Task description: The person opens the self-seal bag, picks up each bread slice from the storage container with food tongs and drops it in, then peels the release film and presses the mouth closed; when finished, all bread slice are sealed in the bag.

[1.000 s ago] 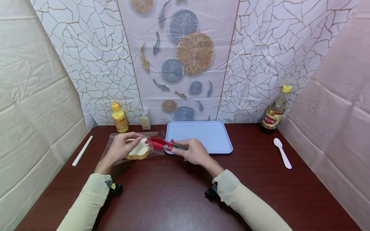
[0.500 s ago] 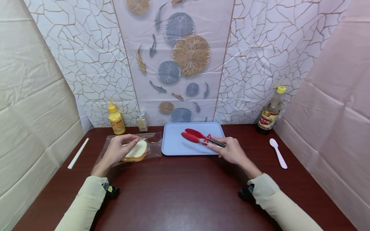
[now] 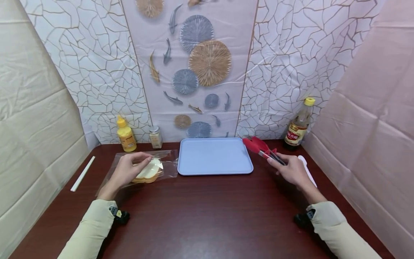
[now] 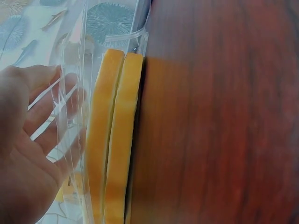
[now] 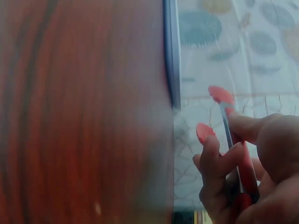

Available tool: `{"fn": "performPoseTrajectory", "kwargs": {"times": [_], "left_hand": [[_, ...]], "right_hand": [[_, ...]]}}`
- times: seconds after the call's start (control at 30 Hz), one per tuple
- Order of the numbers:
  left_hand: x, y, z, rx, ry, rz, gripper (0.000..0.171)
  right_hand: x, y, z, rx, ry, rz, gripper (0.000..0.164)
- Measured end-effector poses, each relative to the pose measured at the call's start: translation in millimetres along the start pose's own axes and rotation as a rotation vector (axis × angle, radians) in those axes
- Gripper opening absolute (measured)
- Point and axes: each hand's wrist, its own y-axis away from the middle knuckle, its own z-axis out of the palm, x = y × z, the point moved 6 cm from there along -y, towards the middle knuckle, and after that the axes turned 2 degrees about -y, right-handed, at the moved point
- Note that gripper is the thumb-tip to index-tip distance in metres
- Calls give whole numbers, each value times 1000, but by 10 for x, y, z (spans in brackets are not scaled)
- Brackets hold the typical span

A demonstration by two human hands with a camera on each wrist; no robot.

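My left hand (image 3: pixel 130 169) is over a clear plastic bag (image 3: pixel 169 163) at the left of the table, pinching its upper film between thumb and fingers. Inside the bag lie bread slices (image 3: pixel 147 174); the left wrist view shows two thick golden crusts (image 4: pixel 124 140) side by side, just beyond the fingers (image 4: pixel 44 114). Over on the right, my right hand (image 3: pixel 292 169) grips red-tipped tongs (image 3: pixel 263 149) by their metal arms. The two red heads (image 5: pixel 220 94) of the tongs are spread apart with nothing between them, off the tray's right edge.
A pale blue tray (image 3: pixel 215 156) lies at the back middle. Behind the bag stand a yellow squeeze bottle (image 3: pixel 126 136) and a small shaker jar (image 3: pixel 155 137). A sauce bottle (image 3: pixel 295 131) and white spoon (image 3: pixel 307 169) are at right; a white stick (image 3: pixel 82 173) lies far left.
My right hand has carried the tongs rightward, away from the bread bag, across the tray and past its right edge. My left hand has stayed at the bag.
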Motion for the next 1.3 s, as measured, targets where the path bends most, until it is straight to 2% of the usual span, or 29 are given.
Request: {"fn": "performPoseTrajectory", "kwargs": {"times": [0.23,0.5,0.6,0.83,0.9,1.13,1.3], "left_hand": [[-23,-8,52,-71,-26,-31,23],[-44,-21,85,-126,-95,-29,18],[-59,-23,90,-139,-101,-37,16],[-59,-29,79,-145,-111,-21,15],[-60,-24,65,-140,-113,-17,15],[-110,9,13,-130,-123,-37,14],[-150,4,-15,-126,-125,-43,16]], "right_hand": [[133,-10,-66,-34,13,21,71],[137,-14,-28,-100,65,31,72],[136,-18,-21,-116,66,29,67],[190,-25,-24,-129,72,59,58],[196,-26,-25,-128,78,60,60],[224,-44,-24,-160,59,101,86],[253,-48,-36,-124,24,91,75]]}}
